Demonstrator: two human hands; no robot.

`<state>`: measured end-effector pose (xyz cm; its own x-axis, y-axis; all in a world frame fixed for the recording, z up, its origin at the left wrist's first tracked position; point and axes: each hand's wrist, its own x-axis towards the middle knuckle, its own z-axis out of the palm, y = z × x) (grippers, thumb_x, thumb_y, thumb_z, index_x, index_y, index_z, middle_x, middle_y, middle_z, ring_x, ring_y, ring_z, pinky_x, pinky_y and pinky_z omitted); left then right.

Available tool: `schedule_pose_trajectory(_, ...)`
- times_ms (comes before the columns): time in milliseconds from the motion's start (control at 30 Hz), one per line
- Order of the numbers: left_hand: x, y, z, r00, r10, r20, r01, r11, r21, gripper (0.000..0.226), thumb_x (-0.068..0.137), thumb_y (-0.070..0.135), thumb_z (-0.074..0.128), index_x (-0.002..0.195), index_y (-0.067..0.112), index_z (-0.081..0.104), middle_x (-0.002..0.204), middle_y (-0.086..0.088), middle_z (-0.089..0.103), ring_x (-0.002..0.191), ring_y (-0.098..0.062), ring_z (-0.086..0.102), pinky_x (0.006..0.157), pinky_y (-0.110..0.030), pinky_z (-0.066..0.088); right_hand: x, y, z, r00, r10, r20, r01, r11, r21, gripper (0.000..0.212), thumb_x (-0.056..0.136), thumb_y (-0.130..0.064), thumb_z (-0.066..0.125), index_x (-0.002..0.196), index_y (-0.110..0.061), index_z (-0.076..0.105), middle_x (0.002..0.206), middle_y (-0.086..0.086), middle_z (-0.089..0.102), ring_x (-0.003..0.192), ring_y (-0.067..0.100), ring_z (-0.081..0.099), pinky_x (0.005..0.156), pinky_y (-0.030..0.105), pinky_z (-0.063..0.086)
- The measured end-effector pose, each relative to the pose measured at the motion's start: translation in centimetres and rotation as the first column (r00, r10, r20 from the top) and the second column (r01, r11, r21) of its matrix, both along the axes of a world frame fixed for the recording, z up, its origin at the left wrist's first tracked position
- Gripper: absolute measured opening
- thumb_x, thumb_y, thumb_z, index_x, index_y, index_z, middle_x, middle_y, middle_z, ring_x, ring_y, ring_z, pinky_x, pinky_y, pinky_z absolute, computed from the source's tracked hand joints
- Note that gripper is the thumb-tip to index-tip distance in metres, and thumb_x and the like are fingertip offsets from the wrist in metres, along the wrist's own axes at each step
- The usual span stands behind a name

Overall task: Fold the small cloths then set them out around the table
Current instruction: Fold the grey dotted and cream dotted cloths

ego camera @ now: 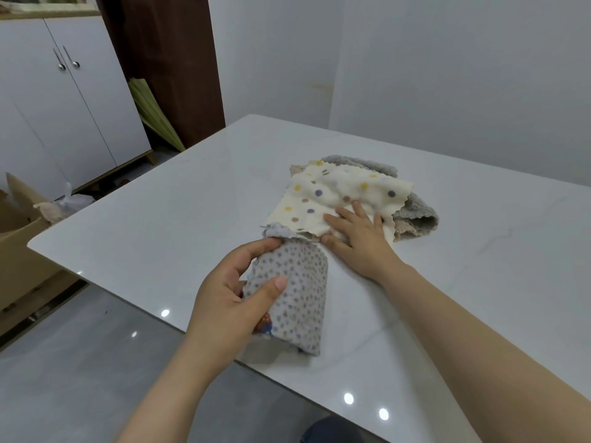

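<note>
Round the white table (153, 225) stood a white cabinet (64, 107) w/ two handles at far left, a cardboard box (19, 241) on the floor below the table's left corner, and sth green and folded (153, 113) leaning by a dark brown panel (166, 59). The left hand (233, 295) gripped a folded grey spotted cloth (300, 302) near the table's near edge, thumb on top, fingers curled round its far end. The right hand (355, 241) lay flat, fingers spread, pressing a cream dotted cloth (335, 193) at mid-table. That cloth topped a pile w/ a grey fluffy cloth (419, 215) and a beige cloth (404, 234) poking out at the right. Bare tabletop lay left and right of the pile. The under cloths were mostly covered; couldn't tell how many. The box's contents were too blurred to make out.
</note>
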<state>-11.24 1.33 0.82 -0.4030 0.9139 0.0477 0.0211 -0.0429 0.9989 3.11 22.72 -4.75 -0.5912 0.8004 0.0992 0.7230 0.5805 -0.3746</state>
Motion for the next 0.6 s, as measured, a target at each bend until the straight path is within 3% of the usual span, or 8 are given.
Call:
schedule_pose_trajectory(100,0.3,-0.6,0.2,1.0,-0.017,0.006,0.017,1.0,0.008,0.033,0.085,0.0,0.062,0.11,0.021,0.062,0.105,0.002,0.067,0.044,0.0,0.056,0.04,-0.014,0.042,1.4,-3.3,0.6,0.955,-0.077,-0.287,0.064,0.996,-0.055,0.048,0.097,-0.044,0.045,0.14,-0.021,0.048,0.148,-0.004,0.044,0.146,0.014,0.021,0.12,0.042,0.014)
schedule_pose_trajectory(233,0.4,-1.4,0.3,0.999,-0.037,0.03,0.036,0.999,0.033,0.034,0.085,-0.001,0.06,0.114,0.016,0.061,0.108,0.001,0.066,0.044,0.002,0.056,0.04,-0.012,0.042,3.0,-9.3,1.2,0.867,-0.184,-0.463,0.092,0.972,-0.215,0.035,0.095,-0.038,0.053,0.127,-0.024,0.06,0.121,-0.016,0.063,0.111,-0.002,0.056,0.098,0.02,0.044)
schedule_pose_trajectory(333,0.6,-2.0,0.2,0.997,-0.065,0.048,0.062,0.997,0.056,0.034,0.085,-0.002,0.061,0.116,0.013,0.06,0.108,0.0,0.066,0.05,0.004,0.058,0.043,-0.01,0.043,3.2,-12.4,1.2,0.808,-0.237,-0.54,0.013,0.923,-0.386,0.035,0.094,-0.034,0.056,0.127,-0.021,0.06,0.101,-0.016,0.069,0.089,-0.004,0.064,0.077,0.007,0.045)
schedule_pose_trajectory(467,0.5,-2.6,-0.4,0.989,-0.118,0.093,0.111,0.991,0.073,0.038,0.076,0.012,0.072,0.112,0.02,0.063,0.107,0.003,0.07,0.083,-0.007,0.07,0.059,-0.02,0.055,2.9,-15.2,2.0,0.757,-0.332,-0.562,-0.067,0.817,-0.572,0.036,0.094,-0.036,0.055,0.126,-0.02,0.058,0.082,-0.01,0.072,0.063,-0.001,0.066,0.059,0.011,0.045)
schedule_pose_trajectory(533,0.4,-2.6,-0.7,0.988,-0.124,0.097,0.119,0.991,0.055,0.036,0.075,0.016,0.067,0.111,0.022,0.064,0.11,0.001,0.068,0.079,-0.006,0.069,0.058,-0.021,0.054,3.0,-15.9,2.5,0.719,-0.39,-0.575,-0.133,0.735,-0.665,0.03,0.095,-0.032,0.056,0.122,-0.019,0.059,0.067,-0.012,0.069,0.054,-0.001,0.061,0.05,0.013,0.042)
schedule_pose_trajectory(600,0.3,-2.5,-1.1,0.989,-0.126,0.081,0.125,0.992,0.022,0.034,0.077,0.018,0.067,0.109,0.027,0.065,0.113,0.001,0.066,0.077,-0.006,0.065,0.058,-0.023,0.05,3.1,-16.5,2.6,0.683,-0.443,-0.581,-0.173,0.674,-0.718,0.028,0.093,-0.029,0.06,0.119,-0.017,0.06,0.066,-0.01,0.068,0.052,0.002,0.057,0.048,0.017,0.041)
